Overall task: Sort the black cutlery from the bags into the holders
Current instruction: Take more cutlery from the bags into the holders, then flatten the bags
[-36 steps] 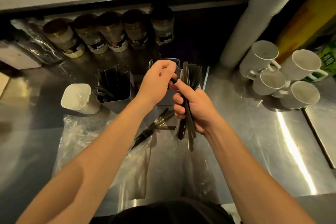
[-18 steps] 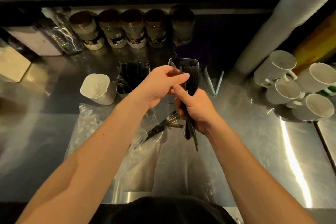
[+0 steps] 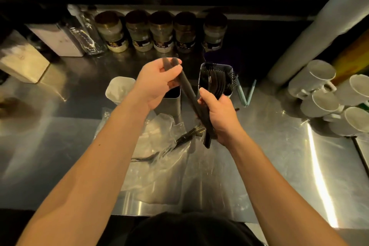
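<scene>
two hands work over the steel counter (image 3: 279, 166); half a second ago they were pressed together at the right holder (image 3: 216, 78), now they are apart; the left hand (image 3: 155, 84) has pulled some long black pieces (image 3: 184, 86) up and to the left, its fingers curled round their top ends, while the right hand (image 3: 219, 118) grasps the lower bundle of handles; i judge she or he is separating one kind, to drop it in the middle holder (image 3: 173, 102), which sits just under the left hand; the white holder (image 3: 117, 90) stands beside it; the counter is free at right up to the mugs (image 3: 319, 94), jars (image 3: 159, 32) close the back; the clear bag (image 3: 159, 158) lies near the front edge, a few black pieces (image 3: 187, 136) on it.
</scene>
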Available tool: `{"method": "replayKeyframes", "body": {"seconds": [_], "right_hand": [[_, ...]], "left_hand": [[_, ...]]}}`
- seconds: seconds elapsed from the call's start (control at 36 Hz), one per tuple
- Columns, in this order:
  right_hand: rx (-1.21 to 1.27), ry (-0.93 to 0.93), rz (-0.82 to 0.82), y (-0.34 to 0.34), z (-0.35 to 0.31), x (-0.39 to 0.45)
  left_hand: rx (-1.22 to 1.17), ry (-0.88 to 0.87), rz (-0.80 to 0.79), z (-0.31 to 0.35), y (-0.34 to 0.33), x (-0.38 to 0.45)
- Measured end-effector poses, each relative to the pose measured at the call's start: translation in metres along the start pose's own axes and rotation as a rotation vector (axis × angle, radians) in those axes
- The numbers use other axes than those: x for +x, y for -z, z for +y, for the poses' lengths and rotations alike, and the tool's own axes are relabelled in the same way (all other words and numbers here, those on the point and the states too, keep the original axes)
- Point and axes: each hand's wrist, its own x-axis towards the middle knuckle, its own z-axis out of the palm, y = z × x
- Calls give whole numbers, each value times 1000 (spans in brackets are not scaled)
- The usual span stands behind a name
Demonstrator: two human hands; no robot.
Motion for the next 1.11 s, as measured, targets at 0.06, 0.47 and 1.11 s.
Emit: {"method": "replayKeyframes", "body": {"seconds": [0.06, 0.47, 1.11], "right_hand": [[33, 3, 14, -4, 1, -1], [96, -120, 108, -46, 16, 15], [94, -162, 104, -40, 20, 37]], "left_hand": [[-48, -22, 59, 4, 9, 0], [17, -282, 473, 23, 81, 28], [473, -305, 195, -13, 75, 68]]}}
